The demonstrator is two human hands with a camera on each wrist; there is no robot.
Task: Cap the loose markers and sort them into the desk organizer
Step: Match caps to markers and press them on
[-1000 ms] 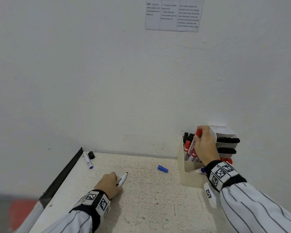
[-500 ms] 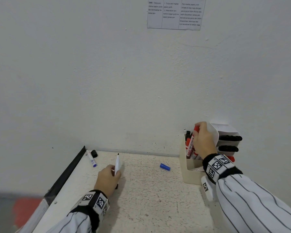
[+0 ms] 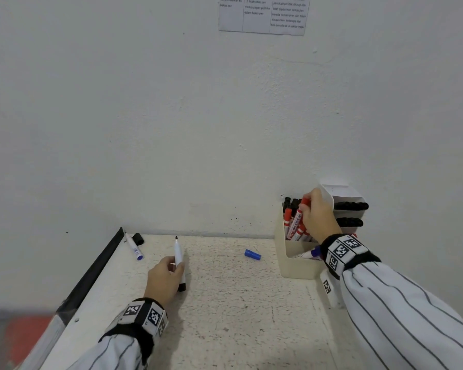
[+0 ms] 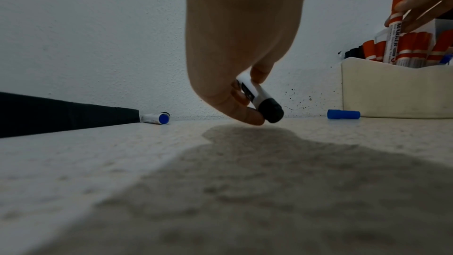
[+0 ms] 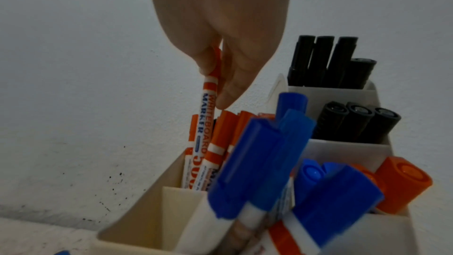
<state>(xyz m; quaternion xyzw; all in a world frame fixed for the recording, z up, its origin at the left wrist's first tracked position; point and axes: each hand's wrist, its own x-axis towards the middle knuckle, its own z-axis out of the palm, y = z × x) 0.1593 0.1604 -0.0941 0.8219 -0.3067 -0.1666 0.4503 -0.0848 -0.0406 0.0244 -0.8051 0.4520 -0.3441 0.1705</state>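
Markers dominate a speckled white desk (image 3: 225,316) as a person sorts them by colour. The right hand (image 3: 317,217) pinches a capped red marker (image 3: 297,222) by its cap end, its lower part already down among other reds in the desk organizer (image 3: 300,265) at 3 o'clock, seemingly so it drops in with its own colour. Its barrel reads "WHITEBOARD MARKER". Blue-capped markers (image 5: 257,162) fill the near compartment; black ones (image 5: 326,61) occupy the stepped back tiers.

At 7 o'clock, the left hand (image 3: 163,279) grips an uncapped black marker (image 3: 179,260) by the barrel, bare tip pointing away toward the wall, black butt end near the desk, likely held ready for capping. What looks like its black cap (image 3: 138,238) lies at 10 o'clock, just beside an uncapped blue marker (image 3: 134,248) along the dark strip (image 3: 96,268) at the desk's left edge. A loose blue cap (image 3: 252,254) rests between the hands, near the organizer.

A printed sheet (image 3: 262,14) hangs on the wall at 12 o'clock; its words are too small to read reliably.
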